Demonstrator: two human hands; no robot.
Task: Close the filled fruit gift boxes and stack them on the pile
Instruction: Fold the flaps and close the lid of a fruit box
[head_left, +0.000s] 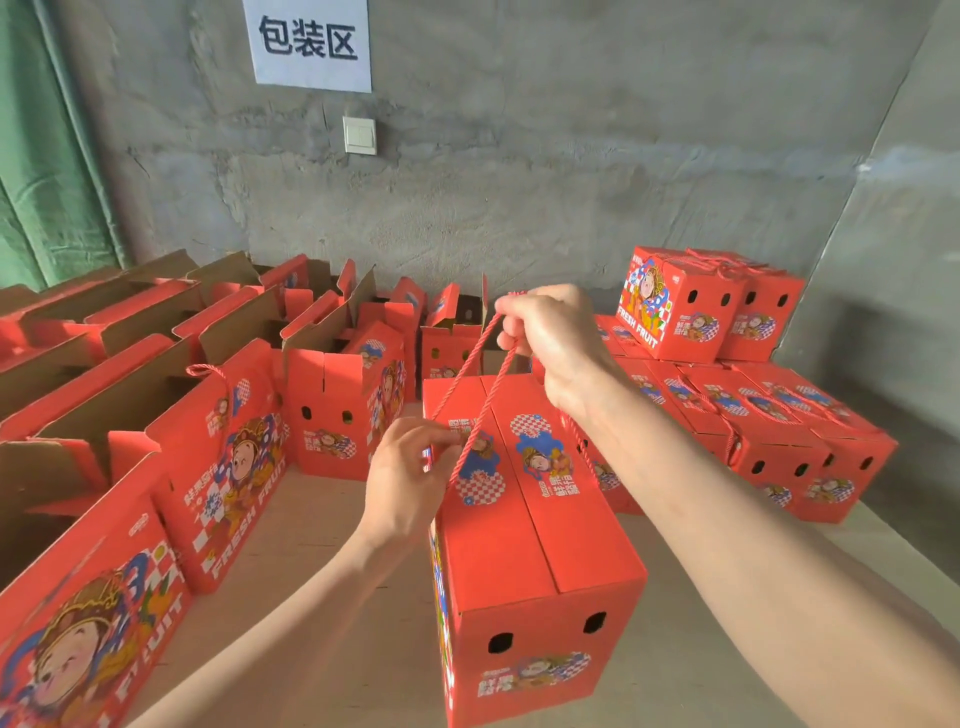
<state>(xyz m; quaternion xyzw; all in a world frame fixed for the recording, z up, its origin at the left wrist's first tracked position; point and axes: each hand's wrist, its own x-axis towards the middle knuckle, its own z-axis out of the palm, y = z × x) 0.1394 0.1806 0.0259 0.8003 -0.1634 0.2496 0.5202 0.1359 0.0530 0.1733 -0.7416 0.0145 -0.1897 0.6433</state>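
1. The closed gift box (524, 525) is at centre, flaps shut, between open boxes (332, 384) on the left and the pile (779, 415) on the right.
2. The right hand (550, 338) grips its rope handle (475, 364) above the lid.
3. The left hand (410, 478) pinches the same rope lower, at the lid.

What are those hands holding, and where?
The red rope handle of the closed box: the right hand grips its top loop, the left hand pinches it near the lid.
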